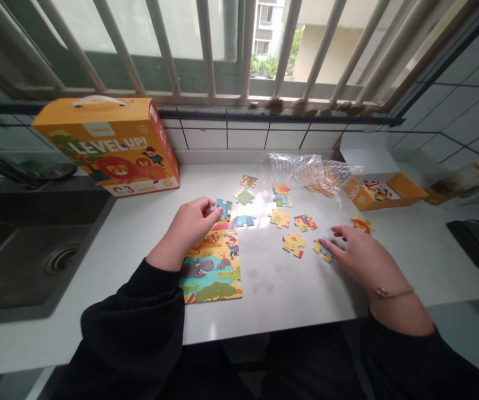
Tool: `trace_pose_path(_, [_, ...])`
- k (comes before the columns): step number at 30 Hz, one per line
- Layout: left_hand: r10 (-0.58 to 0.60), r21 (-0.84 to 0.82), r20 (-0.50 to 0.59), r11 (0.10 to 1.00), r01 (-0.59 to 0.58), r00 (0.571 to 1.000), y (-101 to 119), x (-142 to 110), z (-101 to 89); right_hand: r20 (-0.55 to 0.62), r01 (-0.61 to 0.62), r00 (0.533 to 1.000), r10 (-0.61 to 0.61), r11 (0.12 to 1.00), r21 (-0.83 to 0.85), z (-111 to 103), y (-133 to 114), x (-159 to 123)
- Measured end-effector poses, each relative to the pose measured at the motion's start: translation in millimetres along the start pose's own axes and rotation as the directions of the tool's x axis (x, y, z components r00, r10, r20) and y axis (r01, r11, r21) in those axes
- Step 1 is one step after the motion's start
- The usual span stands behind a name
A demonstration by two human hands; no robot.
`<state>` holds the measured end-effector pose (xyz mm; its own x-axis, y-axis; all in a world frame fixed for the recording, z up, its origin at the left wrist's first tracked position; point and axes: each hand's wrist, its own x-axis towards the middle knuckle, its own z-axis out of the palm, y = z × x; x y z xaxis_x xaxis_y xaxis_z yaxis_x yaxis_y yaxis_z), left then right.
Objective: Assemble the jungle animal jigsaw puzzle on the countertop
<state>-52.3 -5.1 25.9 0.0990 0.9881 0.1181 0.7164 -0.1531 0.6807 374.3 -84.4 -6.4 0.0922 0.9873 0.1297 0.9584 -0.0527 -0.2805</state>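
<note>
Left sleeve (135,322): lying nearest, bunching.
Left hand (187,226): pinching blue piece (225,208).
Right hand (356,253): hovering spread at yellow piece (323,253).
Both pieces: probably feeling light, stiff; edges inviting fingertips.

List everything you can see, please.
counter: one, white, centre
joined puzzle: one, multicoloured, front centre
loose pieces: several, multicoloured, centre
large box: one, orange, left rear
small box: one, orange, right rear
plastic: some, clear, centre rear
sink: one, dark, left
faucet: one, dark, by sink
tiles: several, white, walls
window bars: several, pale, top
object: one, black, far right
bracelet: one, colour unclear, right wrist
sleeves: two, black, forearms
left hand: one, pinching blue piece
right hand: one, over a piece
</note>
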Motion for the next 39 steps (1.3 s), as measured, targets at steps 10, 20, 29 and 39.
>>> trace_pose_path(10, [0.012, 0.006, 0.066, 1.0, -0.013, 0.998, -13.0, 3.9, 12.1, 0.017, -0.005, 1.0, 0.002, 0.991, 0.137, 11.4, 20.3, -39.8])
trace_pose_path(20, [0.015, 0.052, 0.14, 0.998, -0.022, 0.99, -18.7, 5.8, 15.9, 0.041, -0.073, 0.997, 0.061, 0.896, 0.438, 4.4, 5.0, -15.1])
trace_pose_path(29, [-0.005, 0.078, 0.149, 0.997, -0.006, 0.989, -14.7, 4.8, 15.9, 0.203, 0.001, 0.958, -0.201, 0.713, 0.702, 17.9, -112.9, 45.2])
trace_pose_path(39, [-0.03, 0.153, 0.134, 0.988, 0.009, 0.991, -10.7, 5.2, 16.2, 0.303, -0.056, 0.932, -0.198, 0.747, 0.662, 71.1, -170.2, 61.8])
